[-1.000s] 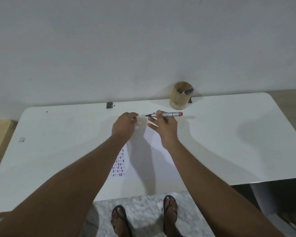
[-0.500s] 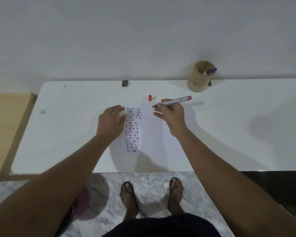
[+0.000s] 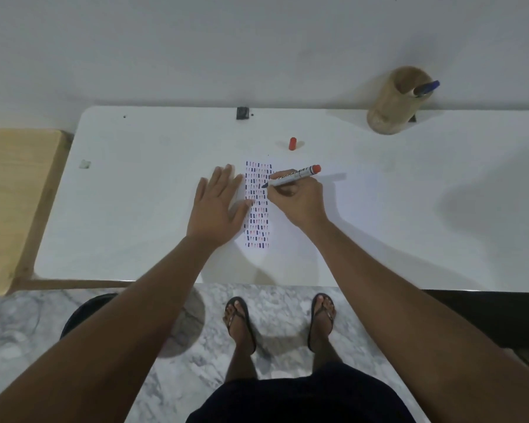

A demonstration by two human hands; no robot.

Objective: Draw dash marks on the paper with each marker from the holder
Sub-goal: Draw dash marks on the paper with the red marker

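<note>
A white paper point(image 3: 299, 239) lies on the white table point(image 3: 135, 193), with columns of dark and red dash marks point(image 3: 258, 206) down its left part. My right hand point(image 3: 296, 199) grips a red-ended marker point(image 3: 293, 175), its dark tip down on the dash columns. My left hand point(image 3: 217, 206) lies flat with fingers spread at the paper's left edge. The marker's red cap point(image 3: 292, 143) stands on the table beyond the paper. A wooden holder point(image 3: 391, 105) at the back right contains a blue marker point(image 3: 426, 87).
A small black object point(image 3: 242, 113) sits at the table's back edge against the wall. A tiny grey scrap point(image 3: 85, 164) lies at the far left. A wooden surface point(image 3: 9, 203) adjoins the table's left side. My sandalled feet stand on marble floor below.
My right hand has brought the marker down and left, so its tip now touches the dash columns. My left hand has flattened beside the paper. The view has tilted further downward.
</note>
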